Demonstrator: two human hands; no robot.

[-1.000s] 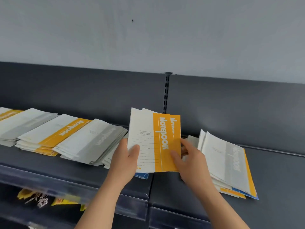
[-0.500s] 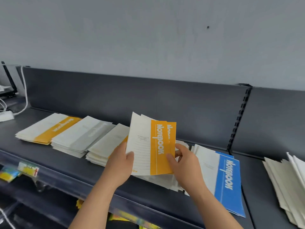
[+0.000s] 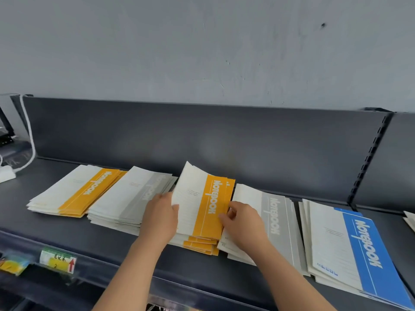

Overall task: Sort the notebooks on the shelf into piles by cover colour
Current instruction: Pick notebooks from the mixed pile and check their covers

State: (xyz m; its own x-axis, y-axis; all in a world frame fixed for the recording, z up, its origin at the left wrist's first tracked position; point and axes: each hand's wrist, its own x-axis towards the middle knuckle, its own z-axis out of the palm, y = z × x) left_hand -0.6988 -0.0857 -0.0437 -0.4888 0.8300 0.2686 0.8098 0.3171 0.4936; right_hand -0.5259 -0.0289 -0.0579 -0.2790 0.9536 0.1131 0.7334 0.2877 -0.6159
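Centrally held over a matching orange-banded pile (image 3: 199, 244) on the dark grey matte metal shelf (image 3: 202, 272): thin white paper notebooks with an orange cover band (image 3: 202, 205), far end tilted up. Gripped at the left edge by the left hand (image 3: 160, 217), pinched at the right by the right hand (image 3: 243, 223). Flanked by flat grey-banded piles, left (image 3: 134, 198) and right (image 3: 276, 221); further right, a blue-banded pile (image 3: 350, 248).
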